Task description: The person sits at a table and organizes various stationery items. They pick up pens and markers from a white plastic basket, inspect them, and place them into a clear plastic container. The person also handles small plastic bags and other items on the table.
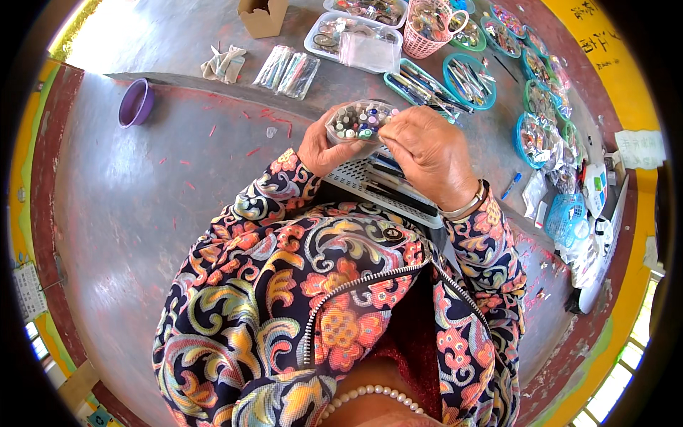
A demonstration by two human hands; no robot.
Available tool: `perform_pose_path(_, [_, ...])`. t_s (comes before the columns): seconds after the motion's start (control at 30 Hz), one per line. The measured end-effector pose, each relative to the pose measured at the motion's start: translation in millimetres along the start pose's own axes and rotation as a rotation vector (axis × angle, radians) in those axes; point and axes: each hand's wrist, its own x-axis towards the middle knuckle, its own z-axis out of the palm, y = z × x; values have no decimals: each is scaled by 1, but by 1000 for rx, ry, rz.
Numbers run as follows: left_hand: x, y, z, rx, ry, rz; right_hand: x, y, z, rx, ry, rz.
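Note:
My left hand [324, 151] is wrapped round a clear bag of pens [361, 122], held upright with the pen ends facing up in white, black, blue, green and pink. At its right edge my right hand [432, 153] is closed in a pinch, knuckles up. Whether those fingertips grip a pen or the bag's edge is hidden. Under both hands a grey perforated plastic basket [348, 174] rests close to my body, with several dark and silver pens [398, 186] lying in it.
Beyond my hands are a tray of pens [420, 91], a teal round basket of pens [469, 80], clear bags of pens [287, 72], crumpled gloves [224, 64] and a pink basket [425, 39]. A purple bowl [136, 104] stands left; a blue pen [511, 186] lies right.

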Motion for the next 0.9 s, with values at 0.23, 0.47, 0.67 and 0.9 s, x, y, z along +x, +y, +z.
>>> perform_pose_path(0.23, [2,-7,-4,-44,-20,31,-4,-4,0,-96,-24,-15])
perform_pose_path(0.47, [2,-5,-5,-71,-9,-3,-9,6,-15,117,49,99])
perform_pose_path(0.67, [5,-6,-6,-55,17,-19,-58,30,-35,163,-20,511])
perform_pose_path(0.9, [4,-2,-3,-7,44,-83,-113,21,-5,-209,-253,392])
